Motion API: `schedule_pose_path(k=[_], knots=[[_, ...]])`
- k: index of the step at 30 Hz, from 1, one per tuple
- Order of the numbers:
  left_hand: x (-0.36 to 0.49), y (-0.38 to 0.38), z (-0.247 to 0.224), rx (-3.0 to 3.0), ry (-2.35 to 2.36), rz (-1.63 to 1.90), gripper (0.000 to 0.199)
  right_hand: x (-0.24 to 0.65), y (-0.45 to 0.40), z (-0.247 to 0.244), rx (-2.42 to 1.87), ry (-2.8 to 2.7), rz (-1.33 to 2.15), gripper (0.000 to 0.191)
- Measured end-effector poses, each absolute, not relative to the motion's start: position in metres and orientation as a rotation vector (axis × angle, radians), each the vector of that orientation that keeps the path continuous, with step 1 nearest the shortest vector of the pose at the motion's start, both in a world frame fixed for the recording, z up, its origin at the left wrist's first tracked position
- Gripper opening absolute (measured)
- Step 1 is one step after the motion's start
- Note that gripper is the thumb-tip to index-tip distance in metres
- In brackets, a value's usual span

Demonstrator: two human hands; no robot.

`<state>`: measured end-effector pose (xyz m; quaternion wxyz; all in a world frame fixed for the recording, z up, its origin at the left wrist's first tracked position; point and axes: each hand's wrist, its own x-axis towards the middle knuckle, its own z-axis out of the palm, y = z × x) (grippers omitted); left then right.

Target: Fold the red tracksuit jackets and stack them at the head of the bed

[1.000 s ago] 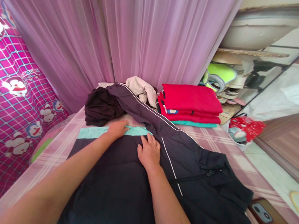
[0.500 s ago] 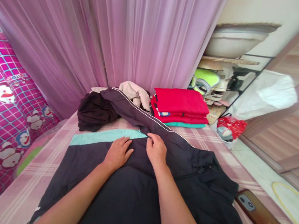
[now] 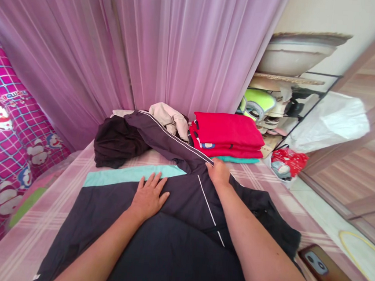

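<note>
A dark jacket [image 3: 101, 211] with white piping and a light teal band lies spread over the checked cloth in front of me. My left hand [image 3: 149, 195] rests flat on it just below the teal band, fingers spread. My right hand [image 3: 219, 173] is closed on the jacket's sleeve [image 3: 180, 146], pinching the fabric at the piped edge. The sleeve stretches from there up and left toward the pile of clothes. Part of the collar end is covered by my right forearm.
A crumpled dark garment [image 3: 117, 140] and a pale one [image 3: 170, 116] lie at the back. Right of them is a folded red stack [image 3: 230, 131]. A brown phone [image 3: 337, 274] lies at the right edge. A shelf with a basin [image 3: 295, 56] stands beyond.
My right hand has moved right and taken hold of the sleeve edge, pulling the fabric so a second white piping line shows. My left hand has stayed nearly in place, its fingers spreading.
</note>
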<state>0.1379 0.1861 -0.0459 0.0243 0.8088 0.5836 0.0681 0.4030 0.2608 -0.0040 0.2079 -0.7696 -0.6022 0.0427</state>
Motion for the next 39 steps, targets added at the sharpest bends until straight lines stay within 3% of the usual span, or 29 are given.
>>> schedule_pose_path(k=[8,14,21,25,30,39], knots=[[0.146,0.179,-0.03,2.497,1.884,0.118,0.056,0.389,0.245,0.001,-2.119,-1.638,0.027,0.041],[0.146,0.178,-0.026,2.503,1.876,0.081,0.056,0.358,0.227,-0.02,-1.706,-2.205,0.054,0.048],[0.144,0.18,-0.028,2.508,1.869,0.095,0.054,0.356,0.22,-0.018,-1.876,-2.261,0.242,0.057],[0.143,0.181,-0.03,2.52,1.857,0.116,0.056,0.39,0.193,-0.01,-1.948,-2.177,0.08,0.056],[0.143,0.185,-0.03,2.524,1.861,0.088,0.057,0.437,0.173,-0.03,-2.33,-1.995,-0.005,0.058],[0.128,0.146,-0.01,2.553,1.768,0.135,0.058,0.445,0.172,-0.024,-2.327,-2.051,0.123,0.058]])
